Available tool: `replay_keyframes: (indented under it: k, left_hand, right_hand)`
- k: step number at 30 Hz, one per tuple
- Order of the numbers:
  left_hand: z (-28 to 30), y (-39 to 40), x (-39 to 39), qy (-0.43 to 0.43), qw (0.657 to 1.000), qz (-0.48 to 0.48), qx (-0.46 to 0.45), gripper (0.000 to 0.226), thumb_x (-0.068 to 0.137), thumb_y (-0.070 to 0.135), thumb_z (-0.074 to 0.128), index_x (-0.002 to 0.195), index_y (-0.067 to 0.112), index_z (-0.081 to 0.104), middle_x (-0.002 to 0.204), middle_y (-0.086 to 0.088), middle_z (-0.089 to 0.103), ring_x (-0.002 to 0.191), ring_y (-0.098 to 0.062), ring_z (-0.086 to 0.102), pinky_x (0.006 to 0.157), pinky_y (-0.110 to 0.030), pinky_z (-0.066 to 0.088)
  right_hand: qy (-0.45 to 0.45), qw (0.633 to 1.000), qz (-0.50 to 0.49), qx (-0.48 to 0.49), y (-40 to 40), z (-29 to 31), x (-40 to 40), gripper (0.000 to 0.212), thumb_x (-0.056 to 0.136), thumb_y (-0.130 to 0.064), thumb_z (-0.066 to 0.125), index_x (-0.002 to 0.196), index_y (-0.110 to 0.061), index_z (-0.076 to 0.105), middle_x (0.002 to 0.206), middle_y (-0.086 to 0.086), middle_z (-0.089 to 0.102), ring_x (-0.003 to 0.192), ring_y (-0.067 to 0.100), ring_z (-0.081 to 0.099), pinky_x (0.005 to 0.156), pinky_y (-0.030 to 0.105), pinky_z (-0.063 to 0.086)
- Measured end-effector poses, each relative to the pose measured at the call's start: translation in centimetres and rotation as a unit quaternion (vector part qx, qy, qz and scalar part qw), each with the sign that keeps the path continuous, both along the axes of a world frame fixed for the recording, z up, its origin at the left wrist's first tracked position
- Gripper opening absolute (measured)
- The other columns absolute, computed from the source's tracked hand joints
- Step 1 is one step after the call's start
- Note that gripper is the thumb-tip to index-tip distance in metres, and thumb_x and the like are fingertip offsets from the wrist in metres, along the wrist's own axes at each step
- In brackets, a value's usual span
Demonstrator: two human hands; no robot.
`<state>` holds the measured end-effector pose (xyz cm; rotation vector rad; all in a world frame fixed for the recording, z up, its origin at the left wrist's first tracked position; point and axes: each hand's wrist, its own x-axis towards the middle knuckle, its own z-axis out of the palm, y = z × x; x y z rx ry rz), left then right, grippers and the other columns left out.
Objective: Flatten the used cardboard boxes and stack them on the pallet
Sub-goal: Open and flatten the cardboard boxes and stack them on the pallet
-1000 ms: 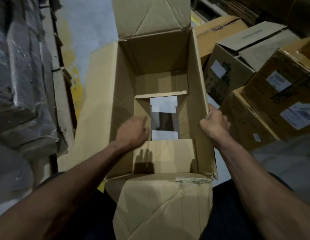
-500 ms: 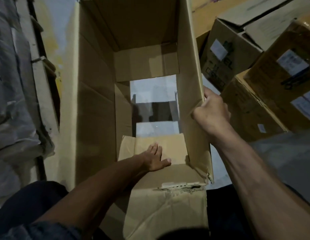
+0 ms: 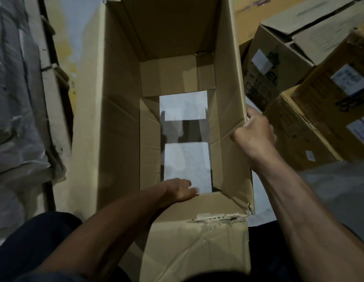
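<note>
— Grey concrete floor [image 3: 185, 165] shows straight through the open box [image 3: 120, 123]; what's inside?

— Nothing but the left hand [image 3: 180, 190], fingers fairly straight, pressing the near bottom flap [image 3: 197, 204]. That flap now lies lower than half a second ago. The right hand [image 3: 253, 131] grips the box's right wall.

— Nearby?

— Labelled boxes [image 3: 311, 82] on the right.

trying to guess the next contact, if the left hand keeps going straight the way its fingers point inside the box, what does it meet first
Probably the box's right wall. The left hand, on the near bottom flap, points its fingers right and slightly ahead; depth is unclear.
</note>
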<state>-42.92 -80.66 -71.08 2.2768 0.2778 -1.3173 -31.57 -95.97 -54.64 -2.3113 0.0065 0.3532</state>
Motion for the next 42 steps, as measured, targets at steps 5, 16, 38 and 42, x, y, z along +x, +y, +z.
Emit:
replay_keyframes:
  k: [5, 16, 38, 42]
  left_hand:
    - [6.4, 2.6, 1.0, -0.289, 0.915, -0.163, 0.230, 0.053, 0.103, 0.046, 0.034, 0.145, 0.015, 0.040, 0.155, -0.014, 0.035, 0.145, -0.031, 0.027, 0.121, -0.048, 0.017]
    - [15.1, 12.9, -0.9, -0.384, 0.810, 0.211, 0.391, 0.106, 0.090, 0.048, 0.064, 0.157, 0.015, -0.012, 0.165, -0.016, -0.012, 0.152, -0.041, -0.004, 0.119, -0.060, 0.006]
    - [13.2, 16.2, -0.5, -0.345, 0.823, 0.441, 0.101, 0.042, 0.068, 0.023, 0.066, 0.110, 0.021, 0.067, 0.097, -0.010, 0.074, 0.091, -0.034, 0.070, 0.082, -0.049, 0.059]
    - [11.5, 15.3, -2.7, -0.352, 0.809, 0.464, 0.073, 0.037, 0.073, 0.024, 0.069, 0.110, 0.022, 0.065, 0.094, -0.007, 0.074, 0.088, -0.032, 0.070, 0.081, -0.051, 0.059]
  right_hand:
    - [-0.008, 1.000, -0.016, -0.006, 0.4, -0.3, 0.2, 0.059, 0.097, -0.010, 0.059, 0.146, -0.040, 0.043, 0.108, -0.007, 0.057, 0.096, 0.020, 0.054, 0.078, 0.037, 0.048]
    - [-0.007, 0.999, -0.032, -0.009, 0.1, 0.3, -1.3, 0.057, 0.096, -0.009, 0.059, 0.142, -0.039, 0.047, 0.107, 0.000, 0.060, 0.100, 0.028, 0.060, 0.085, 0.047, 0.053]
    - [0.023, 0.997, -0.011, -0.068, 1.5, -1.7, -2.9, 0.058, 0.093, -0.023, 0.069, 0.143, -0.027, 0.040, 0.122, 0.007, 0.060, 0.107, 0.032, 0.061, 0.086, 0.047, 0.054]
    - [0.014, 0.994, -0.015, -0.108, 1.5, -0.9, -1.8, 0.064, 0.093, -0.026, 0.068, 0.147, -0.023, 0.035, 0.126, 0.010, 0.058, 0.112, 0.035, 0.060, 0.086, 0.046, 0.052]
